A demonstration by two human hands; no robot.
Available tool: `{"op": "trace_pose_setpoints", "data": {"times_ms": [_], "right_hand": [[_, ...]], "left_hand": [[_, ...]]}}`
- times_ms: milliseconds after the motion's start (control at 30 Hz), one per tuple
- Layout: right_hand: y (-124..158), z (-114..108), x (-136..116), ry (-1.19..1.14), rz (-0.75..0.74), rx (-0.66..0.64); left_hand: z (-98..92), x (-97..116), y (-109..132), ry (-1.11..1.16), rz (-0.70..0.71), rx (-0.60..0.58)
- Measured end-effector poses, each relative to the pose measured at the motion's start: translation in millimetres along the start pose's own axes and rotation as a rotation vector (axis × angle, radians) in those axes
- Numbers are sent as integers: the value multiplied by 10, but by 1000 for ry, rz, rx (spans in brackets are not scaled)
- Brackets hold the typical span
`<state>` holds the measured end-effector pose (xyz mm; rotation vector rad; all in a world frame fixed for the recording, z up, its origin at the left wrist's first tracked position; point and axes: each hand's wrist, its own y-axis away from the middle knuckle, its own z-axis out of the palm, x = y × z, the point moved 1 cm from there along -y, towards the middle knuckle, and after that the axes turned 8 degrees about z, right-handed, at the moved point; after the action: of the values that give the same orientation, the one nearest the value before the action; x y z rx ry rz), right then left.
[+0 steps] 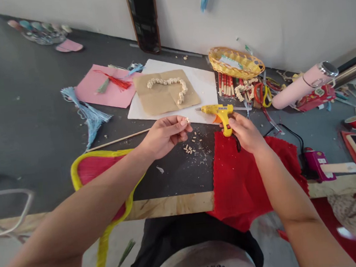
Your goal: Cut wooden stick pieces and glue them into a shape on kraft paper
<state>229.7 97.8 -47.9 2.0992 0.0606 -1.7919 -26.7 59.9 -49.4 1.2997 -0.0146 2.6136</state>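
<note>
Between the thumb and fingertips of my left hand is a small cream piece. My right hand grips a yellow glue gun by its handle, its nozzle pointing left above the edge of a white sheet. On brown paper lies a curved string of small cream pieces. Several short wooden bits and crumbs are scattered on the dark table just below my left hand. Red cloth spreads beneath my right hand and forearm.
A blue tassel and pink sheet lie left. A yellow-rimmed pink item is under my left forearm. A phone leans on the wall. Right are a basket, scissors, pink bottle and purple box.
</note>
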Motion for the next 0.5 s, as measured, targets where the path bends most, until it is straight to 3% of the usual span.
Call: {"op": "trace_pose_setpoints", "data": {"times_ms": [133, 233, 300, 367, 500], "right_hand": [[10, -156, 17, 498, -197, 316], [89, -75, -44, 779, -471, 506], [161, 106, -86, 859, -669, 491], [228, 346, -95, 979, -819, 343], [292, 705, -11, 1294, -813, 144]], "left_hand": [[-7, -9, 2, -5, -4, -5], [-6, -14, 3, -10, -9, -7], [-7, -20, 3, -12, -12, -7], [-11, -26, 2, -14, -11, -4], [-17, -33, 1, -20, 10, 9]]}}
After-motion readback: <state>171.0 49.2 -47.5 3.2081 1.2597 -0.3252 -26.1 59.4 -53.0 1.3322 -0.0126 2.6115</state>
